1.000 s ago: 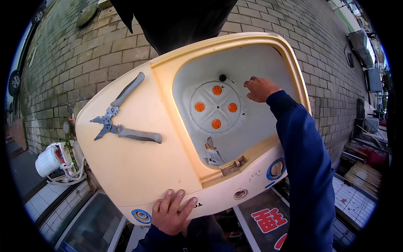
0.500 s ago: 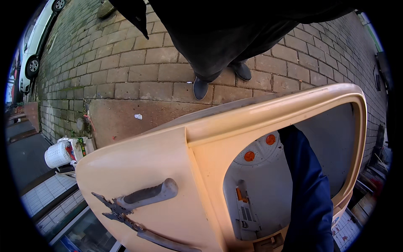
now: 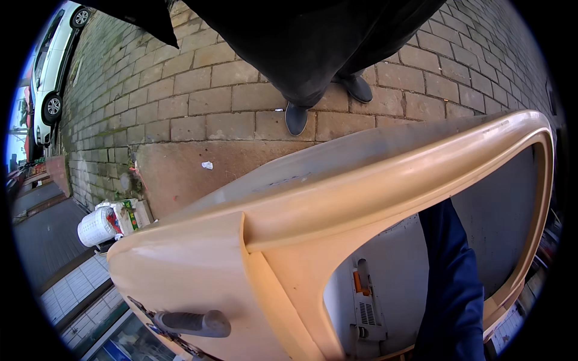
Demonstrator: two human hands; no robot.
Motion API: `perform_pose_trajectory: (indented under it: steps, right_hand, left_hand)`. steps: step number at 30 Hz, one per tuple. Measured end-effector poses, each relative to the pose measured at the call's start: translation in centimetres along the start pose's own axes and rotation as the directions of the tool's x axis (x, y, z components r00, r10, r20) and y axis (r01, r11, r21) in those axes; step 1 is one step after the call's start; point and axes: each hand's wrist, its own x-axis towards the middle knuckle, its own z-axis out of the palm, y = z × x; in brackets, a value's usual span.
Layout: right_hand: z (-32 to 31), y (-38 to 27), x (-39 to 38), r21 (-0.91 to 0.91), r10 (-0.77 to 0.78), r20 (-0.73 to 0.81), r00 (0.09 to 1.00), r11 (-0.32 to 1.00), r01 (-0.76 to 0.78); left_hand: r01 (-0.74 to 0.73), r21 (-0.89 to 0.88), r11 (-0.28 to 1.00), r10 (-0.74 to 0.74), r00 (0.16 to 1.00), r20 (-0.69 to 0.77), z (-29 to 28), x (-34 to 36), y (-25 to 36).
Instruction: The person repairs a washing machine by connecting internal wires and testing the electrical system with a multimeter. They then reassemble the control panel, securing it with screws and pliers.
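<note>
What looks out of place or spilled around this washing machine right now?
The pliers look a bit out of place: they lie loose on top of the washing machine, where they might slide off. A small white scrap litters the brown slab. I see no spill.

No lettering can be read. Faint blue marks (image 3: 289,180) are seen on the grey outer side of the washing machine (image 3: 186,246), and a small line of marks (image 3: 497,126) is borne by its rim (image 3: 391,185); neither can be deciphered.
</note>
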Motion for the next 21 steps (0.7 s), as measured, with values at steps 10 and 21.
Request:
perform_pose_trajectory:
  steps: [10,21]
  right_hand:
    - [-14.5,-2.5,-6.8,-0.089,-0.022,0.516,0.856,0.993,0.079]
    - [-28.0,-9.3,-33.9,0.534,-0.064,-0.194,0.979,0.830,0.160]
  left_hand:
    - [-0.036,-0.047,0.998,0.033,0.997,-0.066,0.2,-2.0,2.3]
    - [0.029,0.013,1.000,-0.027,0.988,-0.155,-0.9,-1.5,4.4]
